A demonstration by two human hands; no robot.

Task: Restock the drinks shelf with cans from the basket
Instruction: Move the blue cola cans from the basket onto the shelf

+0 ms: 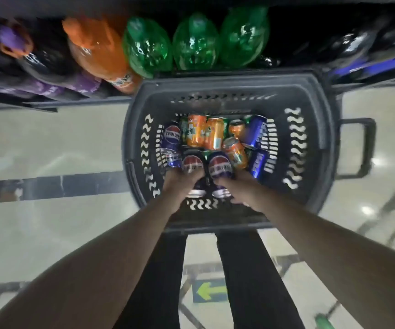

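Observation:
A dark grey plastic basket (315,129) stands on the floor below me, holding several blue cola cans and orange soda cans (213,134). My left hand (180,184) grips a blue cola can (193,165) near the basket's front wall. Beside it, my right hand (238,186) grips a second blue cola can (220,168). Both cans lie with their tops towards me. More blue cans (171,138) lie at the basket's left and right sides. The drinks shelf (78,103) runs along the top of the view.
On the shelf stand large bottles: green ones (194,43), an orange one (97,51) and dark ones with purple labels (49,74). The basket's handle (357,148) sticks out to the right. Pale tiled floor surrounds the basket; my dark trouser legs (251,281) are below.

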